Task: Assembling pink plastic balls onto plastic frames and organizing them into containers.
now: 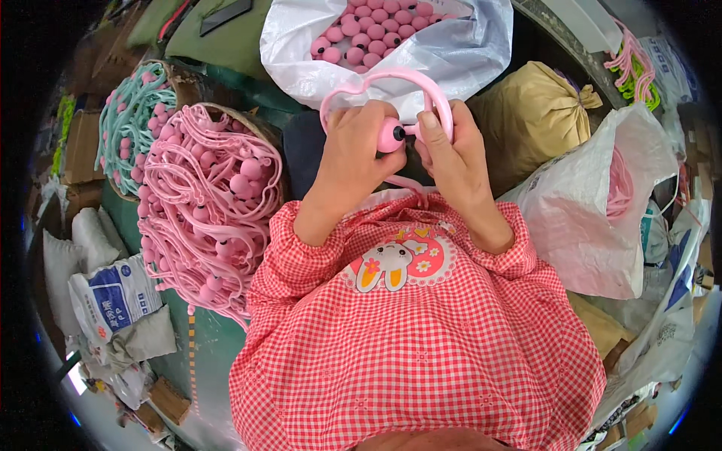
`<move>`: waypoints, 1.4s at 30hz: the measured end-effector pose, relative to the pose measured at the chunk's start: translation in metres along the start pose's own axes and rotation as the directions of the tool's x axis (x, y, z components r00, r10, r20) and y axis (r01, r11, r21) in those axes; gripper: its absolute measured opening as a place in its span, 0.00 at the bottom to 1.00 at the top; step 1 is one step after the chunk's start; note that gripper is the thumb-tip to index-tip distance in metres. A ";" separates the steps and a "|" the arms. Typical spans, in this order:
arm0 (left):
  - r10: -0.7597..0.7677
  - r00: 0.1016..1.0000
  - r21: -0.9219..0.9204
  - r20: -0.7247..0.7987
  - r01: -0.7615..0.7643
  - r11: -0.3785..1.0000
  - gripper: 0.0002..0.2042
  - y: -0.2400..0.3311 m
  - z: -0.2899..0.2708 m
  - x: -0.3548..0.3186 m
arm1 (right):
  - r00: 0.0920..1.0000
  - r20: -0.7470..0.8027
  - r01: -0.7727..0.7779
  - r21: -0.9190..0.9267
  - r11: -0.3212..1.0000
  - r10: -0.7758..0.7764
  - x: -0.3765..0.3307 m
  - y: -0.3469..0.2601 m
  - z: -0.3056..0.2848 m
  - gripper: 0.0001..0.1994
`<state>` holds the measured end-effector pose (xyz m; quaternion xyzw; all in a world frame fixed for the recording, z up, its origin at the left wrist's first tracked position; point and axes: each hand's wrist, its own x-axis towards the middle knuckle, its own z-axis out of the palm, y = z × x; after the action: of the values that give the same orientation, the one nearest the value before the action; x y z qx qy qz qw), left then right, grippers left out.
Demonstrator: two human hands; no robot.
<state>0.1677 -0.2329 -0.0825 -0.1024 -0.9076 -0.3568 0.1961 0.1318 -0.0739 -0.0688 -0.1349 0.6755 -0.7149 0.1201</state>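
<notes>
Both hands work on a smooth pink plastic hoop (pixel 391 79), a thin rounded band bent into a loop, held just below the white bag (pixel 459 56). The left hand (pixel 353 146) is curled shut around the hoop's left side, its thumb pressing a glossy pink ball (pixel 391 135) with a small black stub. The right hand (pixel 451 154) pinches the hoop's right side, forefinger laid flat along the band and thumb near the stub. The white bag is thin, crinkled film, its mouth open on a heap of matching pink balls (pixel 376 30). Left of the bag a round basket (pixel 263 131) brims with tangled pink hoops (pixel 203 203), and farther left a second heap is pale teal (pixel 131 116). Right of the bag sits a tied tan sack (pixel 530 113), and beyond it a woven white sack (pixel 594 203) with pink bands showing at its mouth. The person's sleeves and apron (pixel 421 331) are red-and-white checked cloth. Bags and baskets crowd in on every side of the hands; the only open room is the small dark gap directly beneath them.
</notes>
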 end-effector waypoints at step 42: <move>-0.043 0.983 0.254 -0.178 0.088 0.963 0.08 -0.001 -0.043 -0.010 | 0.977 -0.050 -0.199 0.171 0.965 0.210 0.009 0.014 0.064 0.20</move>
<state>0.1886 -0.2636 -0.0587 -0.0147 -0.9293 -0.2482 0.2729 0.1460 -0.1381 -0.0796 -0.0301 0.6281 -0.7562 0.1810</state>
